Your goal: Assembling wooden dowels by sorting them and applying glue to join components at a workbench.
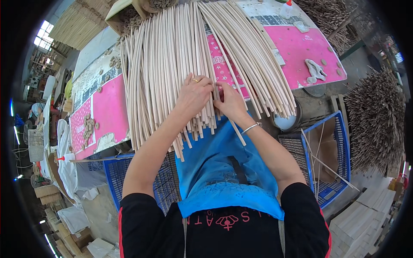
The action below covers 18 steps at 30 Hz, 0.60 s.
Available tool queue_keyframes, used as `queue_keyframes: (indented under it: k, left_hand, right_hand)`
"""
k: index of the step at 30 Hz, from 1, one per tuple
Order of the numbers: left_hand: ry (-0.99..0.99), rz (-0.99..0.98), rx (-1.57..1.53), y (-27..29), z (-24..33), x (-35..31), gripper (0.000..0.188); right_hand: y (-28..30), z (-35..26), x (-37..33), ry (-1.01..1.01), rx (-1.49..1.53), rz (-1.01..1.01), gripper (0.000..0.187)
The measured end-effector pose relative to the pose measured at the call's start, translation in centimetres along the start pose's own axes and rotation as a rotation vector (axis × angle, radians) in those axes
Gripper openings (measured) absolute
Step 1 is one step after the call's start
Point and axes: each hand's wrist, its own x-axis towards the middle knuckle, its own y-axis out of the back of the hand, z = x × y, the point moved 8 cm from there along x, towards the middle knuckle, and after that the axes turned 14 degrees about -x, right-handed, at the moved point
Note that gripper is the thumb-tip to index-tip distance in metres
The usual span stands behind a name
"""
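A thick layer of long pale wooden rods lies side by side over the table, their near ends sticking out past its front edge. On the right border of this layer my left hand rests with bent fingers, a ring on one of them, closed at a rod. My right hand, with a bracelet at the wrist, meets it there, thumb and fingers pinched round the same rod area; the fingertips are partly hidden. A second bunch of rods fans out to the right. One loose rod slants between the two groups.
The pink-covered table carries small round wooden pieces, a white glove and a bottle with a red tip. Blue crates stand below on both sides. A round container sits under the right bunch. Bundled dark sticks rise at right.
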Motion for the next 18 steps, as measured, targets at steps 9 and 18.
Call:
queue_keyframes:
  k: [9, 18]
  left_hand:
    - [0.100, 0.036, -0.118, -0.1, -0.1, -0.8, 0.026]
    - [0.075, 0.037, -0.156, -0.1, -0.8, -0.8, 0.027]
  right_hand:
    - [1.0, 2.3, 0.9, -0.190, 0.051, 0.004, 0.062]
    - [7.4, 1.3, -2.3, 0.216, -0.675, 0.402, 0.038]
